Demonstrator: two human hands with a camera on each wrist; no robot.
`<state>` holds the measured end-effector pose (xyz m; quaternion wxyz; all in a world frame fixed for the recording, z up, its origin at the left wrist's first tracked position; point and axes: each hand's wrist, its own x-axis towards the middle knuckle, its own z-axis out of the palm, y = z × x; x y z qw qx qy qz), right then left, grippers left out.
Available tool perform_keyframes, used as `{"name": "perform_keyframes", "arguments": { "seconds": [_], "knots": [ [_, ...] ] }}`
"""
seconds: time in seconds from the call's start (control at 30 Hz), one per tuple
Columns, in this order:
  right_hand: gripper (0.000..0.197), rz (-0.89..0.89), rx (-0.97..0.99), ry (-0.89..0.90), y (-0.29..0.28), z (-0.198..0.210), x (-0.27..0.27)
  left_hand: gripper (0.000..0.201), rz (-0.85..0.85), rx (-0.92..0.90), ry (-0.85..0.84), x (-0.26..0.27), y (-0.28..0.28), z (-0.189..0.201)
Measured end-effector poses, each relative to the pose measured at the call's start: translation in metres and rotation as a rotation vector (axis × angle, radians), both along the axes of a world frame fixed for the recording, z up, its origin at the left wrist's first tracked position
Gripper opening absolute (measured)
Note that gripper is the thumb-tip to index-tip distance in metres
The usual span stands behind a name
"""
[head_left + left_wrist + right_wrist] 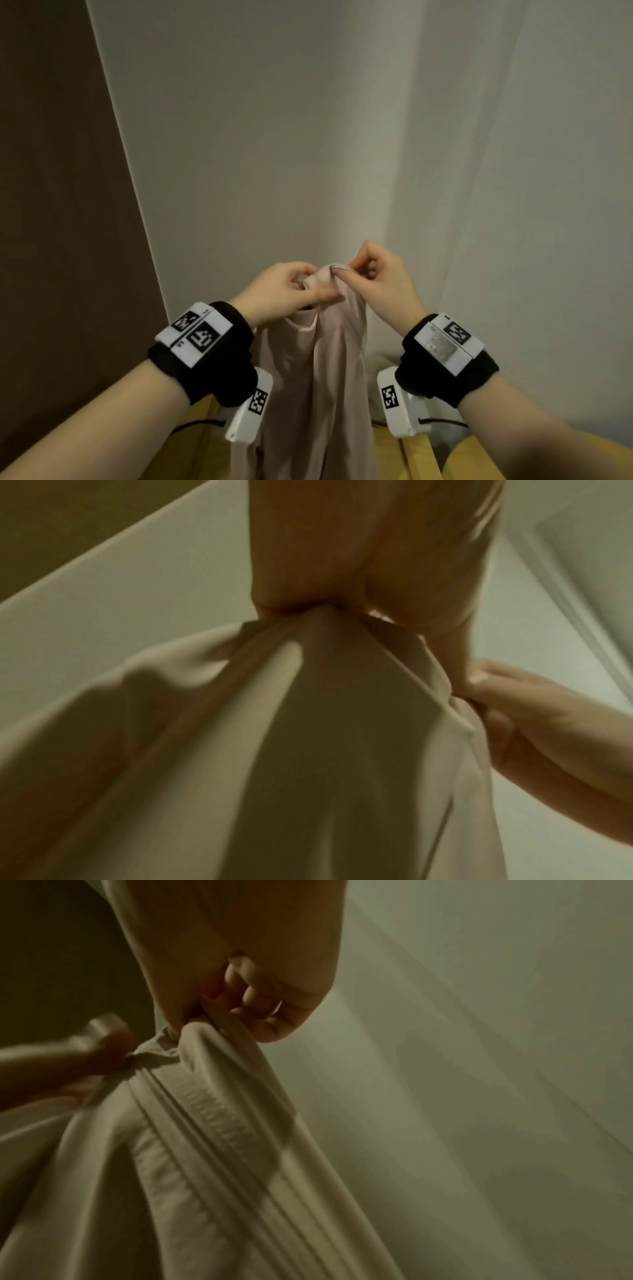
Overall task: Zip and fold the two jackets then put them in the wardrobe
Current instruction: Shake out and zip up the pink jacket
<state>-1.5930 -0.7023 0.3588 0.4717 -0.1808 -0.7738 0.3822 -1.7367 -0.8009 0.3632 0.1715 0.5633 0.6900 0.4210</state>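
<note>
- The jacket point(318, 370) is held up at frame centre, hanging toward 6 o'clock.
- Its top edge is pinched by the left hand point(284, 294) at 9 o'clock.
- It is pinched by the right hand point(380, 281) at 3 o'clock.

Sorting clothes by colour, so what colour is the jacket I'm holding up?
Pale pink jacket, plain, no pattern; clearest in the head view.
</note>
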Motion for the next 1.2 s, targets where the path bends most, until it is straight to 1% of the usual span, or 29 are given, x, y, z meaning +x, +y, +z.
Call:
{"name": "perform_keyframes", "arguments": {
  "seconds": [0.03,0.07,0.13,0.2,0.27,0.3,0.37,0.4,0.47,0.57,0.7,0.73,0.8,0.83,0.87,0.9,0.97,1.03,1.1,1.2],
  "knots": [
    [0.034,0.030,-0.003,-0.024,-0.003,-0.001,-0.001,0.015,0.003,0.015,0.103,0.002,0.002,0.000],
    [0.032,0.073,-0.017,-0.045,-0.005,-0.001,-0.001,0.014,0.012,0.044,0.170,0.004,0.004,0.000],
    [0.025,0.205,-0.101,-0.059,-0.006,-0.003,0.003,0.012,0.020,0.133,0.219,0.005,0.005,0.001],
    [0.019,0.332,-0.266,-0.057,-0.003,-0.005,0.008,0.028,0.004,0.250,0.192,0.003,0.003,0.001],
    [0.024,0.337,-0.367,-0.112,0.002,-0.010,0.011,0.040,-0.027,0.354,0.078,0.003,0.001,0.002],
    [0.024,0.312,-0.369,-0.169,0.005,-0.013,0.011,0.044,-0.042,0.396,0.014,0.002,0.001,0.003],
    [0.016,0.251,-0.277,-0.308,0.009,-0.022,0.011,0.046,-0.074,0.442,-0.066,0.002,0.001,0.006],
    [0.015,0.243,-0.226,-0.369,0.010,-0.026,0.011,0.046,-0.089,0.456,-0.074,0.002,0.001,0.007],
    [0.022,0.282,-0.178,-0.455,0.008,-0.030,0.010,0.045,-0.109,0.470,-0.069,0.003,0.001,0.010],
    [0.018,0.383,-0.244,-0.463,0.002,-0.033,0.009,0.044,-0.089,0.459,-0.029,0.001,0.000,0.013],
    [0.030,0.404,-0.347,-0.390,0.001,-0.032,0.013,0.041,-0.034,0.485,-0.040,-0.006,-0.006,0.011],
    [0.031,0.423,-0.362,-0.396,0.001,-0.033,0.014,0.039,-0.021,0.500,-0.054,-0.008,-0.007,0.010],
    [0.033,0.431,-0.319,-0.491,0.002,-0.037,0.015,0.037,-0.006,0.517,-0.088,-0.009,-0.009,0.009],
    [0.026,0.424,-0.279,-0.541,0.001,-0.040,0.014,0.037,-0.007,0.521,-0.096,-0.010,-0.010,0.009],
    [0.015,0.408,-0.236,-0.570,0.001,-0.042,0.013,0.037,-0.009,0.521,-0.094,-0.010,-0.010,0.010],
    [0.010,0.393,-0.195,-0.571,0.001,-0.043,0.011,0.037,-0.010,0.517,-0.086,-0.009,-0.011,0.010],
    [0.018,0.356,-0.136,-0.518,0.001,-0.045,0.009,0.039,-0.009,0.506,-0.071,-0.009,-0.013,0.012],
    [0.016,0.324,-0.120,-0.457,0.002,-0.045,0.009,0.040,0.007,0.501,-0.064,-0.011,-0.015,0.014],
    [0.016,0.314,-0.154,-0.396,0.004,-0.043,0.011,0.040,0.039,0.499,-0.051,-0.015,-0.018,0.015],
    [0.024,0.274,-0.225,-0.278,0.011,-0.035,0.013,0.038,0.079,0.454,-0.002,-0.022,-0.023,0.015]
  ]
}}
